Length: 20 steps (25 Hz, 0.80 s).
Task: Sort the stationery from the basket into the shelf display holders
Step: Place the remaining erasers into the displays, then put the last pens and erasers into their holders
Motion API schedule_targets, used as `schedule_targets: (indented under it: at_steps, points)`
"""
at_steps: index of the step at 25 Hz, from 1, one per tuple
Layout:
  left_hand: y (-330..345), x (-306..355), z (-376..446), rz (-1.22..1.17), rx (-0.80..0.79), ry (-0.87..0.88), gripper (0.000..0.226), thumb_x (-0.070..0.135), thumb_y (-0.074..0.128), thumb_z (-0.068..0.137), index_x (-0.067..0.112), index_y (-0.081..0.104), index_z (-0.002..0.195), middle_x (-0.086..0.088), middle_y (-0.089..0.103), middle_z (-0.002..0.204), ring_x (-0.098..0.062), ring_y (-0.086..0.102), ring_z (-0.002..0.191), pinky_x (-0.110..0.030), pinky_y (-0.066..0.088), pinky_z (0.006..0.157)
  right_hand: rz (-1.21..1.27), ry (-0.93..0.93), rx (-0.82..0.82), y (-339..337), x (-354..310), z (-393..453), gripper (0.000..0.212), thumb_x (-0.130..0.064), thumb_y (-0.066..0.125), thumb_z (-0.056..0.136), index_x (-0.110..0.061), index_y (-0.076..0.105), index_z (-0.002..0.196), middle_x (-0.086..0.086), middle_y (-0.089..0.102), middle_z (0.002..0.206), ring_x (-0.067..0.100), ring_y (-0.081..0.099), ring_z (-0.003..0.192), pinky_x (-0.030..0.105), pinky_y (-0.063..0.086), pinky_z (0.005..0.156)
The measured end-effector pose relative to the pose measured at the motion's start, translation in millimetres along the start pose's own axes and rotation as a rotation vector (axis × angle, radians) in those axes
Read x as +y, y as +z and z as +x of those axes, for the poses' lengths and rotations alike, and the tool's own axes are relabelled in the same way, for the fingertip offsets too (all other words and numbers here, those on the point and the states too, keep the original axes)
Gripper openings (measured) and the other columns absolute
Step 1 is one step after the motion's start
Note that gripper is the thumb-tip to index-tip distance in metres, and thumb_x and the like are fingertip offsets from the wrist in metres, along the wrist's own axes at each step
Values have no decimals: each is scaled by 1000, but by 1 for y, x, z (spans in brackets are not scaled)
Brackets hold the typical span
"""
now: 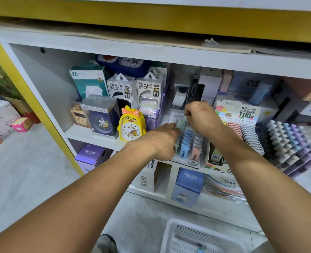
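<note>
**Seating small packs in the tiered lead-refill holder**

Both hands work at the clear tiered display holder (192, 157) on the middle shelf, between the yellow duck clock (131, 127) and the lead-refill display box (239, 111). The holder carries rows of small flat packs: pale green ones at the back, blue packs (186, 141) in the centre column and pink packs (196, 152) to their right.

The right hand (202, 117) has its fingers curled down and appears to pinch a pale green pack (181, 122) at the upper rows. The left hand (162, 141) lies knuckles-up against the holder's left side, fingers bent toward the same green row; whether it grips a pack or only steadies the row cannot be told, since the fingertips are hidden.

Procedure for this step, as judged from the layout:

1. Match colour to column before releasing; the green pack belongs with the green row, not the blue or pink.
2. Use the left hand to hold neighbouring packs upright and open a gap.
3. Lower the pack straight down into its slot, label facing forward, until it sits level with its neighbours.
4. Release only once it is seated.

The white basket (171, 234) stands on the floor below, near the right forearm; some long items remain in it, so further sorting is likely required.
</note>
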<state>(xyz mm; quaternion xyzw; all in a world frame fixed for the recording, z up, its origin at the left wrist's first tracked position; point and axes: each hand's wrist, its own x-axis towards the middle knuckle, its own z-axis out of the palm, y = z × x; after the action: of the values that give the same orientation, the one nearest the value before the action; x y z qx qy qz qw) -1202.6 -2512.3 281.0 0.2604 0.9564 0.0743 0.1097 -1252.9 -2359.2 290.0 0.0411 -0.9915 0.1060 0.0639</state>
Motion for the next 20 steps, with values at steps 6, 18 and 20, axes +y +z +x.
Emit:
schedule_targets:
  at_steps: [6, 18, 20]
  points:
    - [1, -1, 2, -7, -9, -12, 69, 20, 53, 93, 17, 22, 154, -6, 18, 162, -21, 21, 147, -31, 25, 115, -122, -44, -164, 1, -6, -7, 44, 7, 57, 90, -11, 63, 129, 16, 61, 124, 33, 63, 107, 40, 54, 94]
    - [-1, 25, -29, -43, 331, -45, 24, 13, 53, 80, 12, 60, 103, -14, 62, 107, -35, 60, 99, -34, 45, 70, 346, -111, -10, -30, 5, -104, 28, -4, 57, 91, -20, 76, 105, -10, 69, 89, 1, 60, 75, 6, 43, 68]
    - [19, 44, -41, -91, 251, -12, 26, 13, 54, 79, 13, 64, 103, -12, 67, 104, -33, 62, 96, -32, 47, 70, 368, -126, -88, -18, 15, -145, 30, -1, 57, 85, -19, 78, 99, -15, 67, 77, 0, 58, 63, 7, 43, 61]
